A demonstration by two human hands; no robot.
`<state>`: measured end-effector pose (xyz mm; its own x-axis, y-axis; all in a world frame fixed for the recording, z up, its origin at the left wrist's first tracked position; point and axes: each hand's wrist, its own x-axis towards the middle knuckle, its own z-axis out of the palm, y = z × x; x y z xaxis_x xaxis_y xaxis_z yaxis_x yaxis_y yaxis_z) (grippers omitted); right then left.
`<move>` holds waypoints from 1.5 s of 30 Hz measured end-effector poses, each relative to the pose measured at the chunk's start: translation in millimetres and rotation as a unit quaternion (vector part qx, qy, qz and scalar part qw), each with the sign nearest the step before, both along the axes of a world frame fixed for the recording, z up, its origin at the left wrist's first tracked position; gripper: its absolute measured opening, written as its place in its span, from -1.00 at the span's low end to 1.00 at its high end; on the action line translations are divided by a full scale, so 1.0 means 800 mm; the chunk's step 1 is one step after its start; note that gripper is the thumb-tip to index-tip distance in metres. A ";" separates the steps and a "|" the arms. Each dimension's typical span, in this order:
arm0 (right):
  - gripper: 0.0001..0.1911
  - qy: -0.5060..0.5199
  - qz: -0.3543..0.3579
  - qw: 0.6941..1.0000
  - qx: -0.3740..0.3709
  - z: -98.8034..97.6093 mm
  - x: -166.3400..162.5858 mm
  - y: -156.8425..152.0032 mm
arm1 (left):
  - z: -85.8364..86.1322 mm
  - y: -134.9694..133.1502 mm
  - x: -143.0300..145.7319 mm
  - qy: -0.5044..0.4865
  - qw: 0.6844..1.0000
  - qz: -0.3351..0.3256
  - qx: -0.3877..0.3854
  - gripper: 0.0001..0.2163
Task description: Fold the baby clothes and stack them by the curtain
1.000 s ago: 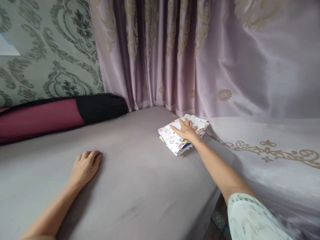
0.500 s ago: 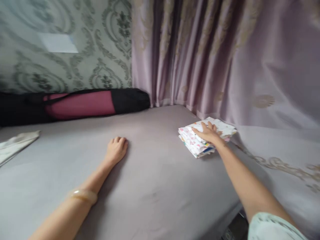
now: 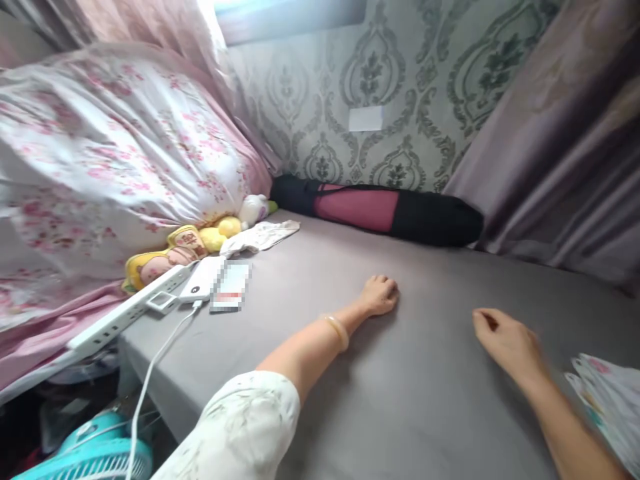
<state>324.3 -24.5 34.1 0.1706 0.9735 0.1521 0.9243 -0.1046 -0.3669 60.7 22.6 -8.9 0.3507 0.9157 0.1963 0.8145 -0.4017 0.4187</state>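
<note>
My left hand [image 3: 380, 295] rests on the grey bed sheet [image 3: 425, 413], fingers curled under and nothing visible in them. A pale bangle [image 3: 337, 332] circles that wrist. To its right my right hand [image 3: 510, 341] hovers over or lies on the sheet, thumb and fingers curled into a loose fist, with no object showing. Beside the right forearm, a stack of folded printed cloths [image 3: 607, 393] is cut off by the frame's right edge. A crumpled white cloth [image 3: 263, 237] lies farther off, on the left.
Along the wall stretches a black and pink long bag [image 3: 357, 208]. At left are a power strip [image 3: 125, 315], a white power bank [image 3: 203, 280] with a cable, a blurred-out phone [image 3: 231, 287] and plush toys [image 3: 185, 247]. Below the bed's edge stands a turquoise fan [image 3: 95, 450].
The view has swung left. My right hand has left the cloth stack, moved toward my left hand and curled its fingers. My left hand still rests curled on the sheet.
</note>
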 end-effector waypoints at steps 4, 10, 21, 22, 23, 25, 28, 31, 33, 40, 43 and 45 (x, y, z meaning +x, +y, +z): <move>-0.73 0.000 0.099 0.995 -0.033 -0.021 -0.115 0.024 | 0.009 0.019 -0.022 -0.121 0.985 -0.034 -0.120 -0.71; -0.69 0.005 0.126 0.989 -0.076 -0.028 -0.203 0.024 | 0.033 0.033 -0.135 -0.188 0.970 0.128 -0.080 -0.75; -0.69 0.010 0.082 0.994 -0.066 -0.043 -0.211 0.021 | 0.083 -0.016 -0.426 -0.068 0.909 0.410 0.023 -0.63; -0.69 0.008 0.086 0.994 -0.061 -0.044 -0.211 0.021 | 0.083 -0.021 -0.438 -0.021 0.896 0.443 0.024 -0.60; -0.69 0.006 0.091 0.994 -0.056 -0.044 -0.211 0.020 | 0.082 -0.025 -0.448 0.014 0.882 0.471 0.019 -0.55; -0.68 0.004 0.101 0.994 -0.047 -0.045 -0.210 0.019 | 0.077 -0.031 -0.462 0.059 0.864 0.500 0.010 -0.51; -0.68 0.004 0.108 0.993 -0.038 -0.047 -0.208 0.019 | 0.073 -0.036 -0.472 0.061 0.864 0.499 -0.001 -0.58; -0.70 0.003 0.111 0.993 -0.031 -0.047 -0.207 0.019 | 0.077 -0.033 -0.475 0.024 0.864 0.502 -0.009 -0.77; -0.70 0.002 0.112 0.993 -0.029 -0.047 -0.207 0.018 | 0.083 -0.027 -0.476 -0.025 0.862 0.506 -0.003 -0.89; -0.70 0.007 0.113 0.993 -0.036 -0.043 -0.209 0.015 | 0.113 0.004 -0.453 -0.154 0.877 0.448 0.078 -0.89; -0.70 0.007 0.117 0.992 -0.034 -0.043 -0.209 0.014 | 0.123 0.016 -0.424 -0.266 0.872 0.398 0.104 -0.88; -0.70 0.010 0.119 0.992 -0.032 -0.043 -0.209 0.014 | 0.126 0.024 -0.401 -0.329 0.862 0.368 0.117 -0.87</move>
<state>157.4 -13.3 -0.5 -0.0628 0.9941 0.0883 0.9180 0.0923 -0.3858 -259.8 42.0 91.9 -0.5658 0.7509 0.3406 0.5025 -0.0135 0.8645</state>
